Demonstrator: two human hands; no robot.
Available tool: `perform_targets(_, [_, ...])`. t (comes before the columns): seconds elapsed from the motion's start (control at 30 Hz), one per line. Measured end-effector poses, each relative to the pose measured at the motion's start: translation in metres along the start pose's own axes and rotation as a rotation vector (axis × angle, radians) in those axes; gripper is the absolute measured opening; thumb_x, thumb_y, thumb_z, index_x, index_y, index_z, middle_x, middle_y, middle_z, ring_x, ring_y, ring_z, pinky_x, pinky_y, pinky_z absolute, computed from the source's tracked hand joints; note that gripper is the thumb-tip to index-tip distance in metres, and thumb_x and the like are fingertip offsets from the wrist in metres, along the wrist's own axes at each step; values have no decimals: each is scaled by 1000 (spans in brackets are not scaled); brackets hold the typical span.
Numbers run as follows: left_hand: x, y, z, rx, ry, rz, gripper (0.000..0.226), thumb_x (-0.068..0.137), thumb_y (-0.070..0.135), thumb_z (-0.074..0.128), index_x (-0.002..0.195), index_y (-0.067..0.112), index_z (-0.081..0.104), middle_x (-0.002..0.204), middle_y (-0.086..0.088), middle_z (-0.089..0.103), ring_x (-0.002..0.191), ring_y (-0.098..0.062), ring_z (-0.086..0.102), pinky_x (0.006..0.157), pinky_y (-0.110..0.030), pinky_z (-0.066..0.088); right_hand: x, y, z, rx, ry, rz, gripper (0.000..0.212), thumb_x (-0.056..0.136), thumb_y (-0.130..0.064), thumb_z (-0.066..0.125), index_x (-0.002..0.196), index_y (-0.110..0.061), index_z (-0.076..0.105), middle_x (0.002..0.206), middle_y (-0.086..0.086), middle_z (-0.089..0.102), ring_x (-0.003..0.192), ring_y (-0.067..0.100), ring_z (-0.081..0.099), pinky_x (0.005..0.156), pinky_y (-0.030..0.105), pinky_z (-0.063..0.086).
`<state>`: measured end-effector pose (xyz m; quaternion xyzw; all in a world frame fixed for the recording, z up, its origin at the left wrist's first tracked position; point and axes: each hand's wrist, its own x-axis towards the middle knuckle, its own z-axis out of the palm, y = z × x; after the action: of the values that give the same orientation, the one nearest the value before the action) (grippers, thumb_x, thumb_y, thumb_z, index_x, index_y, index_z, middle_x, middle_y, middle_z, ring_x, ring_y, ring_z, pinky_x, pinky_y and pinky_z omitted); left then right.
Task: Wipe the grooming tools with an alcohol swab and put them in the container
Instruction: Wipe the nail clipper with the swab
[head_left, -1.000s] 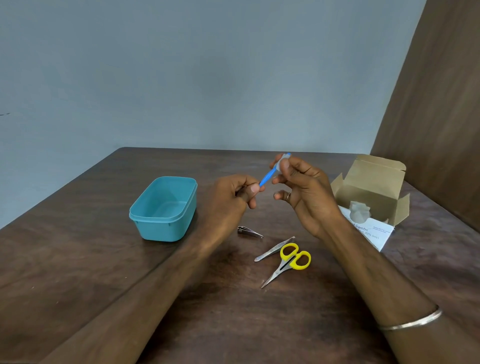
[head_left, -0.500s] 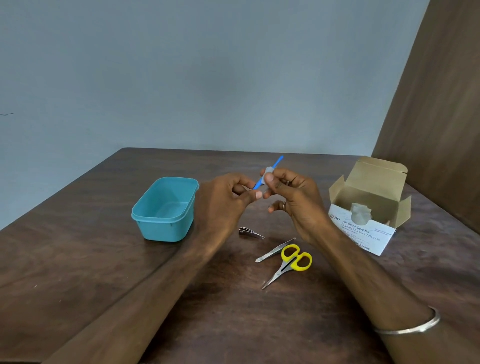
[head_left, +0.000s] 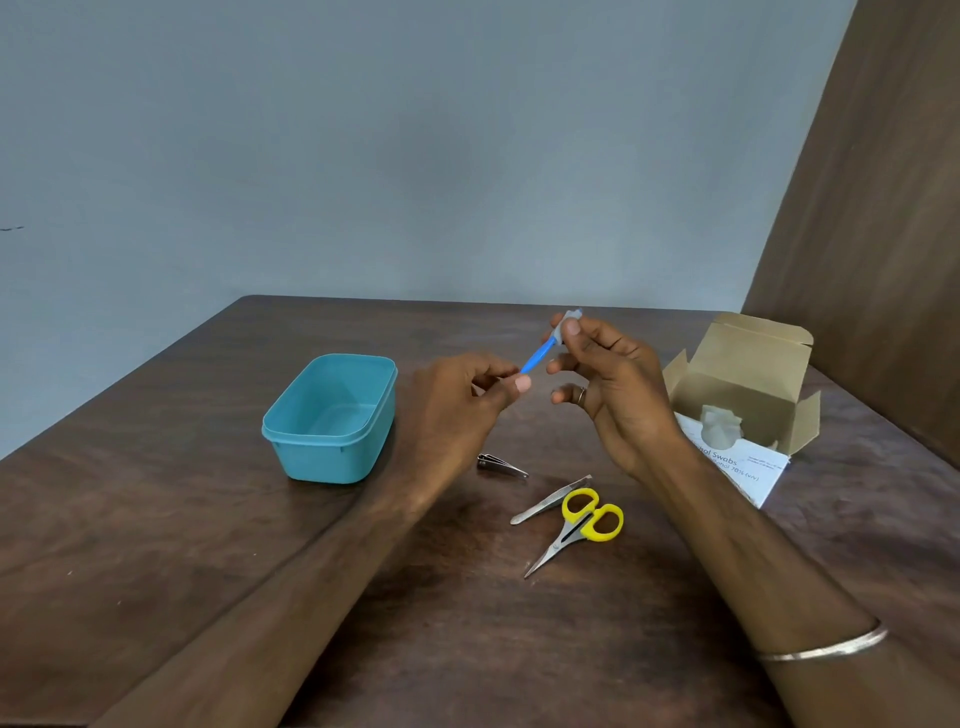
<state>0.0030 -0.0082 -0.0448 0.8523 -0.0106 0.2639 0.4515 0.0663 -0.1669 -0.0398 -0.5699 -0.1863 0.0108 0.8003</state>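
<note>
My left hand (head_left: 467, 405) pinches the lower end of a thin blue tool (head_left: 536, 357) above the table. My right hand (head_left: 613, 384) pinches a small white swab (head_left: 566, 322) around the tool's upper end. The teal container (head_left: 332, 415) stands to the left with nothing inside. On the table below my hands lie a metal nail clipper (head_left: 500, 465), steel tweezers (head_left: 550, 500) and yellow-handled scissors (head_left: 582, 525).
An open cardboard box of alcohol swabs (head_left: 737, 410) stands at the right, a swab sticking up from it. A brown wooden panel (head_left: 883, 234) rises behind it. The dark wooden table (head_left: 208, 571) ends at a grey wall.
My right hand has slid the swab up along the blue tool from near its middle to its upper tip. My left hand keeps its hold at the lower end.
</note>
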Motion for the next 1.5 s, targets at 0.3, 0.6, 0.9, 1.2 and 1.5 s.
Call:
perform_targets(0.3, [-2,0,0,-64,14,-10,10,82,25,78,91,28,79,73,13,74,72,-4,70,78,-41,59,-2,7,4,-47,-11,17,17,89,-22,70,101,-12,76,94,1,73,74,16,61,52,30,50])
perform_targets(0.6, [-3,1,-2,-57,33,-25,9,76,25,83,84,27,79,69,15,73,66,1,69,67,-20,55,-6,13,10,-134,-40,12,14,92,-18,69,102,-10,75,97,3,77,72,15,64,49,28,52])
perform_targets(0.9, [-3,2,-4,-67,55,-38,11,71,29,86,77,24,79,66,10,74,66,-6,71,71,-34,58,-8,20,13,-263,-104,-39,8,91,-18,70,93,-22,78,86,-6,77,76,15,65,53,33,51])
perform_targets(1.2, [-3,3,-3,-10,132,-25,32,75,49,79,94,24,73,80,11,72,75,3,65,64,-18,50,-6,13,10,-326,-126,-50,13,94,-21,68,100,-18,78,94,6,77,78,18,66,55,34,53])
perform_targets(1.5, [-1,11,-9,-156,171,15,13,94,25,65,90,23,77,81,18,71,84,5,65,73,-7,46,-10,16,14,-504,-318,-91,16,96,-21,66,93,-33,77,90,2,75,76,16,66,59,37,52])
